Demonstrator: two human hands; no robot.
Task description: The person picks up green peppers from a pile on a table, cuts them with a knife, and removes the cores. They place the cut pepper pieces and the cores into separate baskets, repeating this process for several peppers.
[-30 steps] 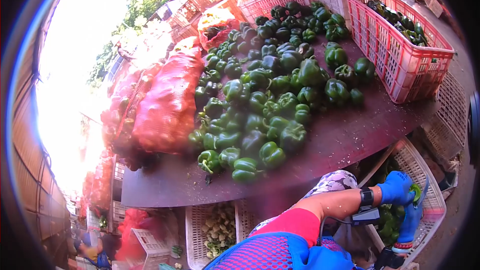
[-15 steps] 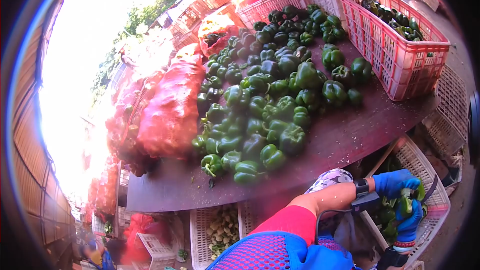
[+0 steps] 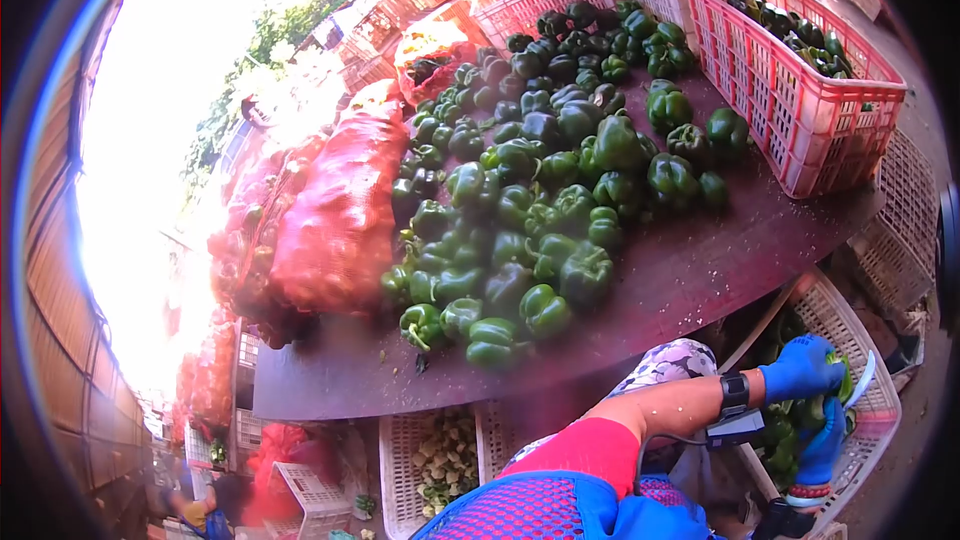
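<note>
At the lower right, my left hand (image 3: 801,370), in a blue glove, is closed around a green bell pepper (image 3: 846,378), mostly hidden by the fingers. Just below it, my right hand (image 3: 822,445), also gloved in blue, is closed with a knife (image 3: 861,378); the handle is hidden and the pale blade points up beside the pepper. Both hands are over a white plastic crate (image 3: 868,430) with green pepper pieces (image 3: 782,435) in it. A watch-like band (image 3: 735,395) and a small cabled device sit on my left wrist.
A dark table (image 3: 690,280) carries a heap of green bell peppers (image 3: 560,210), a full red mesh sack (image 3: 335,210) and a pink crate (image 3: 800,100) of dark green produce. Below its front edge stands a crate (image 3: 400,480) of pale chopped pieces. Another person (image 3: 205,515) is at lower left.
My left hand has turned over the pepper, covering more of it, and its forearm has shifted slightly right. The knife blade has tilted and now shines bright.
</note>
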